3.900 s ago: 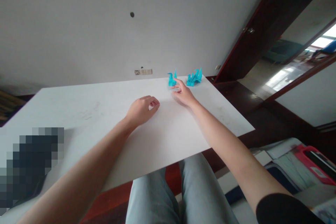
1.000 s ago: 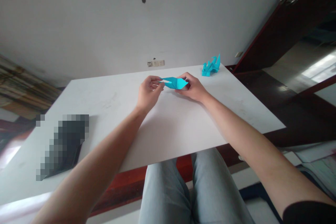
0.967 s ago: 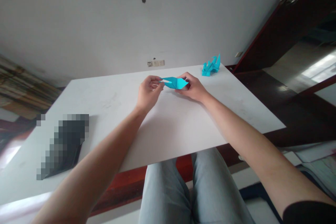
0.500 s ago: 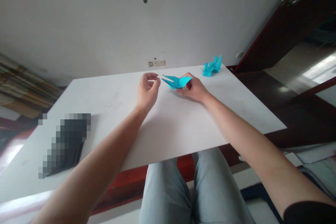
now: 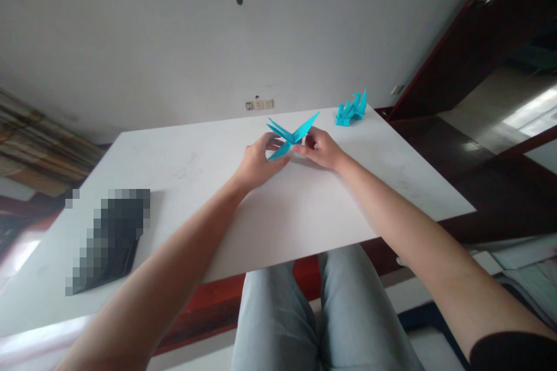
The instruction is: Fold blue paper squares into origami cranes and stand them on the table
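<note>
On the flat white table [image 5: 183,197], a pointy blue folded paper shape [image 5: 290,138] between two bare hands

Right hand [image 5: 319,148] pinching its middle, left hand [image 5: 259,165] curled just under it, grip hard to tell. Flaps sticking out, less folded-looking than the small blue paper crane [image 5: 351,111] just beyond.

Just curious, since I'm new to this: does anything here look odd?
The blue origami piece held by the left hand and right hand splays into a thin X, unlike the compact folded figure nearby.
</note>
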